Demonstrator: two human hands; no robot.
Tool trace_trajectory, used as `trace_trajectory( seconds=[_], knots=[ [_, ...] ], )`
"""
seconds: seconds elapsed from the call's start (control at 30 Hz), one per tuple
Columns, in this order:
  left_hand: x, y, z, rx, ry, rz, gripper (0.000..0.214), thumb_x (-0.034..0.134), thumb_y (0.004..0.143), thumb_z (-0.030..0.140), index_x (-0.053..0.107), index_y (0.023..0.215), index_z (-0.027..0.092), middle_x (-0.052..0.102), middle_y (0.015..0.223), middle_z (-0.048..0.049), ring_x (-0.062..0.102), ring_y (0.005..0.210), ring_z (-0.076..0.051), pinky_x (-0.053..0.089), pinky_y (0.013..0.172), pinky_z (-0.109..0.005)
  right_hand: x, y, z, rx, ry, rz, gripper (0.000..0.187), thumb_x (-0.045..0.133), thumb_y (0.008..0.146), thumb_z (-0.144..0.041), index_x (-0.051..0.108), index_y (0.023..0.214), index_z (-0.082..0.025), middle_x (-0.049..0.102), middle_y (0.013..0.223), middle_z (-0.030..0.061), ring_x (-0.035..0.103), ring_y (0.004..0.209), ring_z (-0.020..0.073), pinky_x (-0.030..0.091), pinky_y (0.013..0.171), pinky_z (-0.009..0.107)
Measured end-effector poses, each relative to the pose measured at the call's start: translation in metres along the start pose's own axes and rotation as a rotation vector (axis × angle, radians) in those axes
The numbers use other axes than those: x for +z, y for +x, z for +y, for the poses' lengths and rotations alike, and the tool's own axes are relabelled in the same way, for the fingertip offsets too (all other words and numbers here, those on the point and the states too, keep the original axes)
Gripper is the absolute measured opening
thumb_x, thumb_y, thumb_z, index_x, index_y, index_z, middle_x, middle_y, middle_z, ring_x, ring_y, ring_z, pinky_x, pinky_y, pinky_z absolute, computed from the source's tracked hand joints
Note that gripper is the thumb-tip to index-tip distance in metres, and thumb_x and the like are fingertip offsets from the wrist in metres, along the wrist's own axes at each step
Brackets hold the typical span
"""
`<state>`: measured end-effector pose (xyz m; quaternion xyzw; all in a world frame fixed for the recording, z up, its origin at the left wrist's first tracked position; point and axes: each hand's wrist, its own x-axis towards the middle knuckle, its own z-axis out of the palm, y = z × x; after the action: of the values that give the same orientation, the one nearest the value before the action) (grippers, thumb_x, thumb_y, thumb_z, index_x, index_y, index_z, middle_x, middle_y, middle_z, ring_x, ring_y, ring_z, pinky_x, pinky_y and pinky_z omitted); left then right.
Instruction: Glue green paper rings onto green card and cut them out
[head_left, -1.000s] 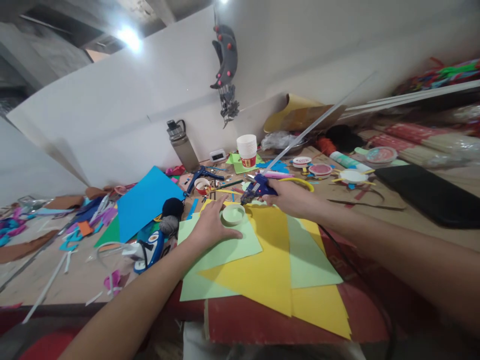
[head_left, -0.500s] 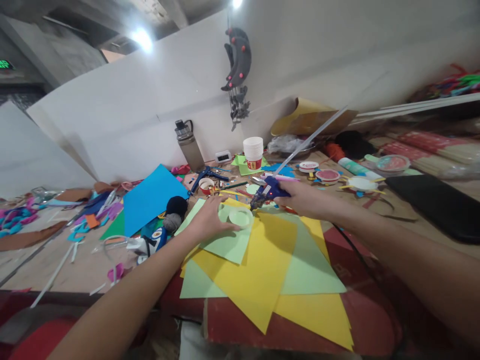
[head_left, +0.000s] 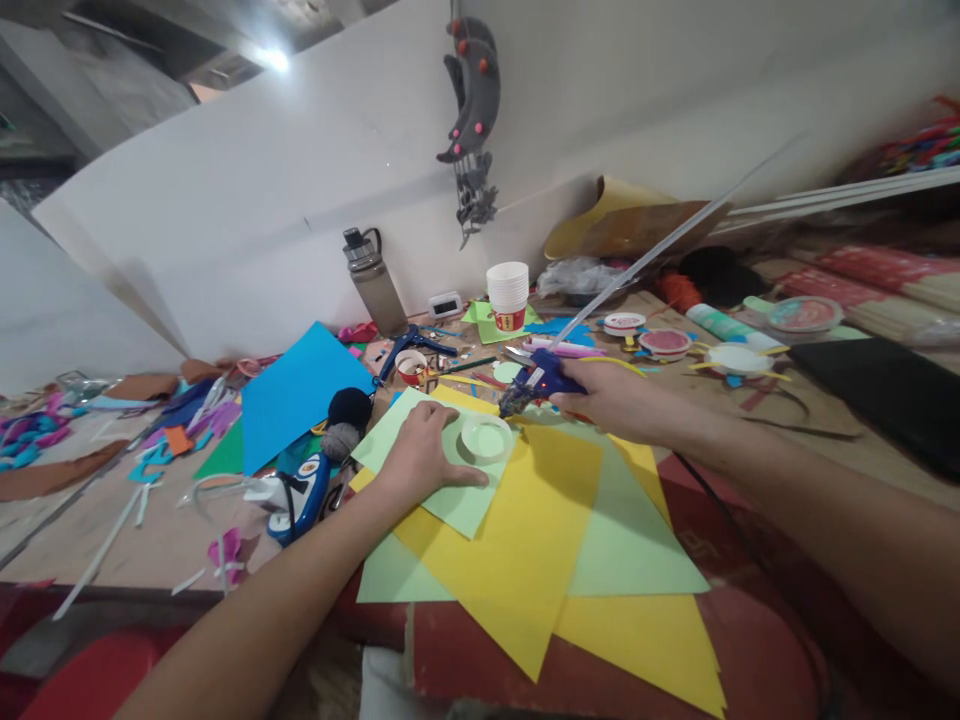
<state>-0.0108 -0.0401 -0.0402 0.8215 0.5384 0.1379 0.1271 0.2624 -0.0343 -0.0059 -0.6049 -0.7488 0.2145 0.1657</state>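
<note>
A pale green paper sheet (head_left: 461, 510) lies beneath the shallow ring (head_left: 487, 457). Right of the ring, the right hand (head_left: 611, 392) grasps a hot glue gun (head_left: 541, 378); left of it, the left hand (head_left: 420, 455) spreads unclenched. Apparently paper, the ring should be light, crushable: pinch its wall.

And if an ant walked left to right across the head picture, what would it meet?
Orange scrap, blue sheet, ring, glue gun, white disc, flat black thing.

White partition (head_left: 247, 190) behind cluttered table (head_left: 176, 530); bright ceiling light (head_left: 276, 60)
</note>
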Motion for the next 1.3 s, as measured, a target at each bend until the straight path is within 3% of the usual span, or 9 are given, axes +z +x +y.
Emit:
trace_trajectory(
  seconds=[0.27,0.5,0.67,0.77,0.87,1.03,1.3],
  knots=[
    [-0.004,0.014,-0.007,0.139,-0.110,-0.083,0.098,0.085,0.041,0.057,0.054,0.126,0.020,0.050,0.127,-0.0144,0.046,0.122,-0.033,0.036,0.105,-0.047,-0.011,-0.004,-0.003,0.061,0.039,-0.105,0.021,0.048,0.084,-0.034,0.061,0.093,-0.020,0.063,0.073,0.0028,0.057,0.063,0.0175,0.039,0.054,0.027],
    [-0.008,0.018,-0.013,0.198,-0.097,-0.109,0.099,0.083,0.042,0.059,0.052,0.128,0.021,0.050,0.130,-0.0144,0.045,0.123,-0.033,0.035,0.106,-0.046,-0.013,-0.005,0.003,0.020,0.027,-0.080,0.022,0.049,0.084,-0.037,0.060,0.093,-0.019,0.065,0.082,0.0061,0.058,0.069,0.0179,0.039,0.055,0.026],
    [-0.014,0.011,0.007,0.180,-0.072,-0.023,0.080,0.073,0.061,0.063,0.054,0.126,0.020,0.051,0.131,-0.0137,0.044,0.125,-0.030,0.034,0.108,-0.043,-0.024,-0.007,0.008,0.059,0.012,-0.038,0.024,0.047,0.085,-0.037,0.058,0.092,-0.017,0.065,0.085,0.0096,0.056,0.070,0.0199,0.040,0.060,0.029],
    [-0.012,0.007,0.026,0.098,-0.062,0.026,0.078,0.070,0.064,0.064,0.053,0.127,0.022,0.050,0.132,-0.0122,0.043,0.125,-0.030,0.034,0.106,-0.045,-0.025,-0.006,0.011,0.087,0.045,-0.023,0.026,0.046,0.086,-0.040,0.057,0.092,-0.018,0.065,0.083,0.0086,0.055,0.070,0.0199,0.039,0.059,0.029],
    [-0.006,0.007,0.036,0.097,-0.055,0.002,0.074,0.070,0.066,0.061,0.054,0.128,0.023,0.052,0.126,-0.0111,0.047,0.119,-0.030,0.038,0.104,-0.045,-0.024,-0.005,0.013,0.098,0.071,0.002,0.026,0.046,0.086,-0.041,0.057,0.092,-0.018,0.065,0.084,0.0086,0.055,0.069,0.0192,0.038,0.058,0.029],
    [-0.001,0.013,0.034,0.097,-0.088,-0.021,0.059,0.067,0.074,0.049,0.055,0.125,0.021,0.053,0.116,-0.0101,0.052,0.110,-0.026,0.042,0.099,-0.041,-0.023,-0.007,0.010,0.088,0.104,0.017,0.021,0.047,0.086,-0.037,0.057,0.090,-0.019,0.063,0.076,0.0061,0.053,0.063,0.0170,0.038,0.057,0.028],
    [-0.001,0.015,0.036,0.098,-0.103,0.009,0.055,0.069,0.072,0.048,0.055,0.118,0.022,0.051,0.122,-0.0107,0.047,0.119,-0.027,0.040,0.102,-0.044,-0.021,-0.006,0.011,0.066,0.223,0.061,0.017,0.052,0.082,-0.038,0.055,0.084,-0.021,0.059,0.066,0.0020,0.050,0.056,0.0155,0.037,0.053,0.027]
  ],
)
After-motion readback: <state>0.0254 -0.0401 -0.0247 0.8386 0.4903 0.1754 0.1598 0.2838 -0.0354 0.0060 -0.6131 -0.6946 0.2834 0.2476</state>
